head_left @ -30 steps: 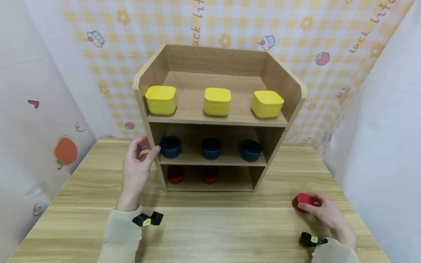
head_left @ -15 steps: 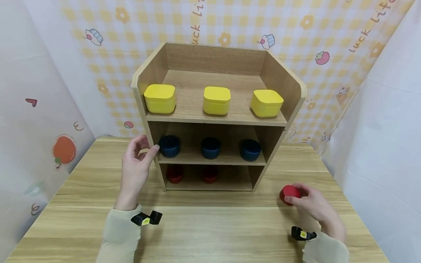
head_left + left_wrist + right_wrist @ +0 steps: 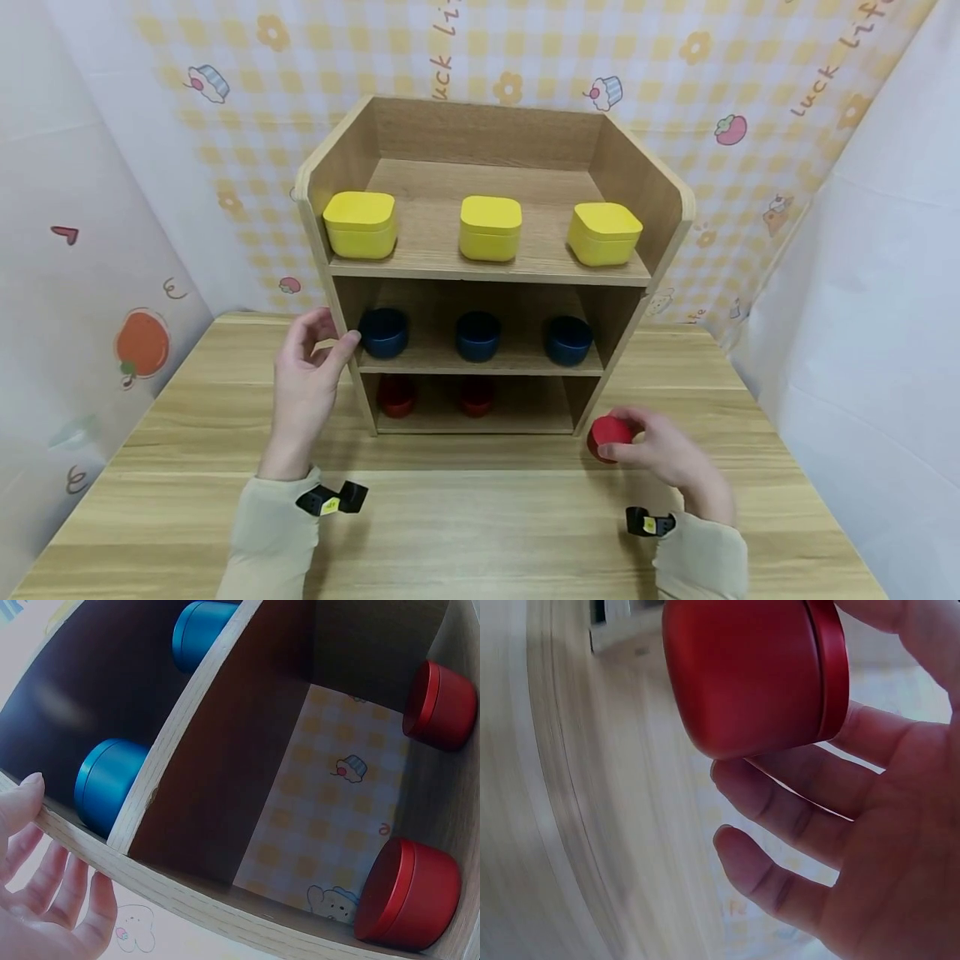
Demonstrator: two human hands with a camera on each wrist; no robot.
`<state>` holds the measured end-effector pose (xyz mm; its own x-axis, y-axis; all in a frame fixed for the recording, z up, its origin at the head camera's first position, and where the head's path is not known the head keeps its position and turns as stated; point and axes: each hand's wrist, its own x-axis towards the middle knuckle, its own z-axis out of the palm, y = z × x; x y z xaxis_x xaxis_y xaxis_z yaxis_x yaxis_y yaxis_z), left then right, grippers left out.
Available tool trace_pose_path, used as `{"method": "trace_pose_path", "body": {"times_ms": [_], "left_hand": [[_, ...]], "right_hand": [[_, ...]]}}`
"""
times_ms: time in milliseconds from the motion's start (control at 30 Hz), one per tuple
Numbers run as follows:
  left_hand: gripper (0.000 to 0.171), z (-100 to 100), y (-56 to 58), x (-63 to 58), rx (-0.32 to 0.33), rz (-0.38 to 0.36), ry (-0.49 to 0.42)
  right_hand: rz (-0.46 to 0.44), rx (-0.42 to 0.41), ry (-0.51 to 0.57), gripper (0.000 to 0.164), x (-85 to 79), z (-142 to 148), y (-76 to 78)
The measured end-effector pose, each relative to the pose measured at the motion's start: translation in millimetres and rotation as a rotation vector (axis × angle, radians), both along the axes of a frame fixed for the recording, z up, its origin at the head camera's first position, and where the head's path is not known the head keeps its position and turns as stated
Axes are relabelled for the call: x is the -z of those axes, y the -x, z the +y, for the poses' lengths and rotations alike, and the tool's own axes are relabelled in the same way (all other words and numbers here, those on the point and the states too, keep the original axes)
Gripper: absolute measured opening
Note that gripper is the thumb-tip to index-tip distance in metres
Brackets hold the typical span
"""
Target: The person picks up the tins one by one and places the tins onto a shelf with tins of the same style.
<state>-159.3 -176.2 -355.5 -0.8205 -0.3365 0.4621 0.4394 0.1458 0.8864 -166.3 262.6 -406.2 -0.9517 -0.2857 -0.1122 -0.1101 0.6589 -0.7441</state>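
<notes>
My right hand [image 3: 660, 450] holds a round red tin [image 3: 609, 437] between thumb and fingers, beside the lower right corner of the wooden shelf [image 3: 480, 274]. Up close in the right wrist view, the red tin [image 3: 750, 675] shows a lid seam, with two fingers spread below it. My left hand [image 3: 307, 375] grips the shelf's left side panel, thumb at the front edge and fingers on the outer face. Two more red tins stand on the bottom level, one being the near red tin [image 3: 409, 892] in the left wrist view.
Three blue tins, among them the middle blue tin [image 3: 477, 337], stand on the middle level. Three yellow square tins, including the centre yellow tin [image 3: 491, 229], line the top. The shelf stands on a wooden table [image 3: 465, 533] before a checked cloth backdrop [image 3: 510, 50].
My right hand has carried the red tin leftward and slightly away from me, up to the shelf's right corner. The left hand keeps its grip on the panel.
</notes>
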Motion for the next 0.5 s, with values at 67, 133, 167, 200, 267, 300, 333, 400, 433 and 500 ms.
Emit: {"method": "trace_pose_path", "body": {"times_ms": [67, 133, 167, 200, 267, 300, 333, 400, 433, 500], "left_hand": [[0.032, 0, 0.2, 0.4, -0.002, 0.002, -0.001], [0.032, 0, 0.5, 0.6, 0.0, 0.006, -0.004], [0.032, 0, 0.7, 0.6, 0.002, 0.009, -0.007], [0.032, 0, 0.5, 0.5, 0.002, 0.01, -0.008], [0.032, 1, 0.7, 0.5, 0.006, 0.013, -0.012], [0.033, 1, 0.7, 0.5, 0.007, 0.012, -0.015], [0.033, 1, 0.8, 0.7, 0.009, 0.012, -0.016], [0.033, 1, 0.8, 0.8, 0.007, 0.01, -0.017], [0.033, 0, 1.0, 1.1, 0.006, 0.011, -0.019], [0.033, 0, 0.9, 1.2, 0.004, 0.011, -0.018]], "right_hand": [[-0.003, -0.025, -0.01, 0.046, 0.4, -7, 1.5], [-0.006, -0.055, -0.005, 0.044, 0.8, -13, 2.4], [-0.004, -0.073, -0.001, 0.043, 0.8, -15, 2.4], [-0.008, -0.086, 0.002, 0.043, 0.7, -18, 2.4], [-0.018, -0.099, 0.004, 0.042, 0.4, -24, 1.9], [-0.022, -0.104, -0.001, 0.043, 0.2, -26, 1.8], [-0.017, -0.108, -0.012, 0.044, -0.2, -29, 1.6], [-0.014, -0.107, -0.037, 0.048, -0.9, -35, 1.5], [-0.009, -0.107, -0.048, 0.05, -0.9, -38, 1.7], [0.002, -0.109, -0.07, 0.053, -1.5, -45, 2.1]]}}
